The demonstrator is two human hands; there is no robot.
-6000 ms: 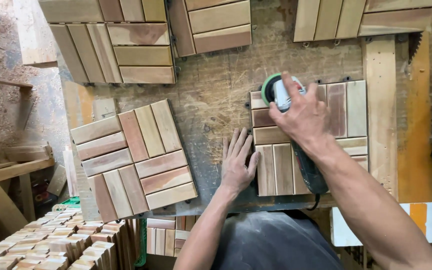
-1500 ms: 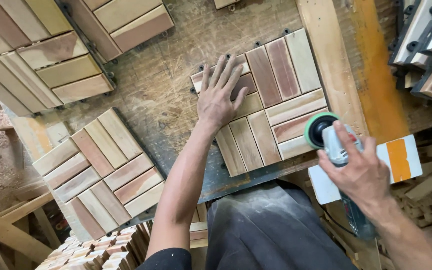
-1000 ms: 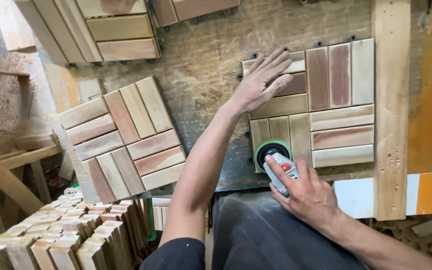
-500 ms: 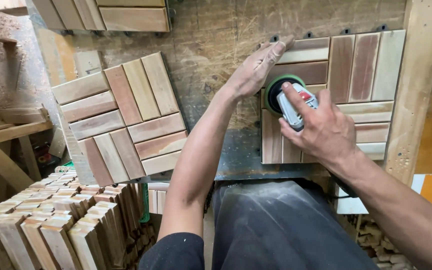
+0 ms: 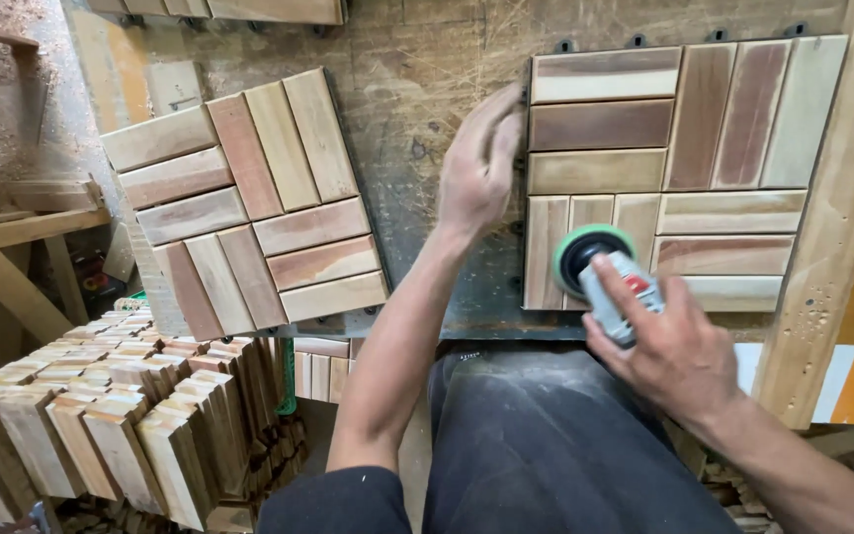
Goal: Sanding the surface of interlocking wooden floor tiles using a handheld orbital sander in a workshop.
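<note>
A square wooden slat tile (image 5: 704, 138) lies on the worn bench at the right. My right hand (image 5: 669, 346) grips a small round sander (image 5: 595, 267) with a green rim and grey body, pressed on the tile's near left corner. My left hand (image 5: 481, 168) rests edge-on against the tile's left side, fingers together and slightly blurred, holding nothing.
A second slat tile (image 5: 239, 203) lies tilted on the bench (image 5: 417, 89) to the left. More tiles show at the top edge. A wooden beam (image 5: 827, 237) runs along the right. Stacks of wood slats (image 5: 101, 415) stand at the lower left, below the bench.
The sander has slid from the tile's upper left down to its near left corner. My left hand has come off the tile top to its left edge.
</note>
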